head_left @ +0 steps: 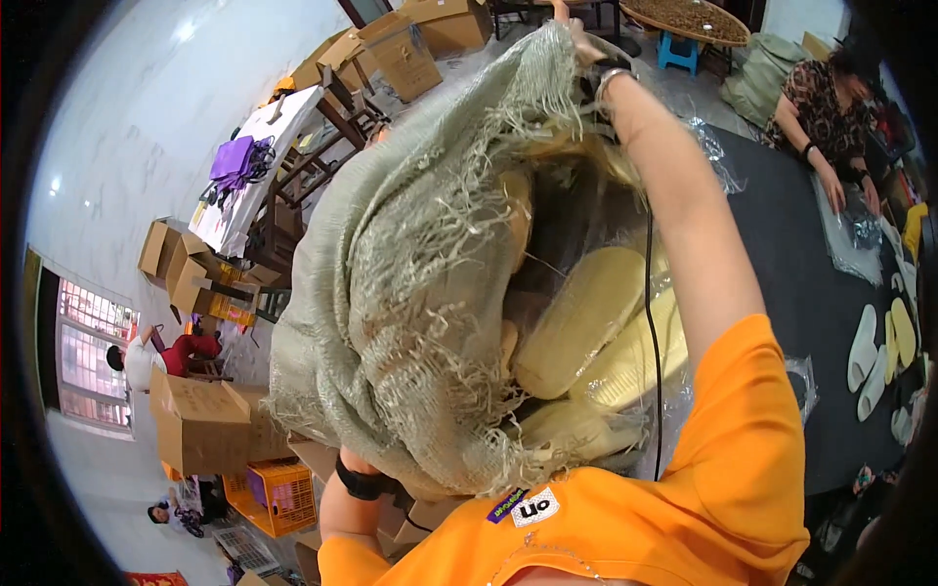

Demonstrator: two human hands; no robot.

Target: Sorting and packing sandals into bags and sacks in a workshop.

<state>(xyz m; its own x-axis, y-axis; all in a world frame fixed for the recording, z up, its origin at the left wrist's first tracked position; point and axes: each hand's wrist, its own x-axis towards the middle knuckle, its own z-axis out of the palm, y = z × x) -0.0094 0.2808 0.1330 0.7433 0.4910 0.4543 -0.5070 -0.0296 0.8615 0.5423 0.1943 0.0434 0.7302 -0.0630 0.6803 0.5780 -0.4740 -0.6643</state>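
Woven green sack [391, 293] held open at centre, frayed mouth toward 3 o'clock, pale yellow slippers [576, 322] in clear wrap inside. Right hand [576, 34] grip clamped on sack rim at 12 o'clock. Left hand hidden beneath sack at 6 o'clock; grip unclear. Black bench [811, 293] at 3 o'clock.

Pale grey-green frayed woven sack [410, 293], pale yellow slippers [576, 317], orange sleeve [743, 439], black table [801, 264].
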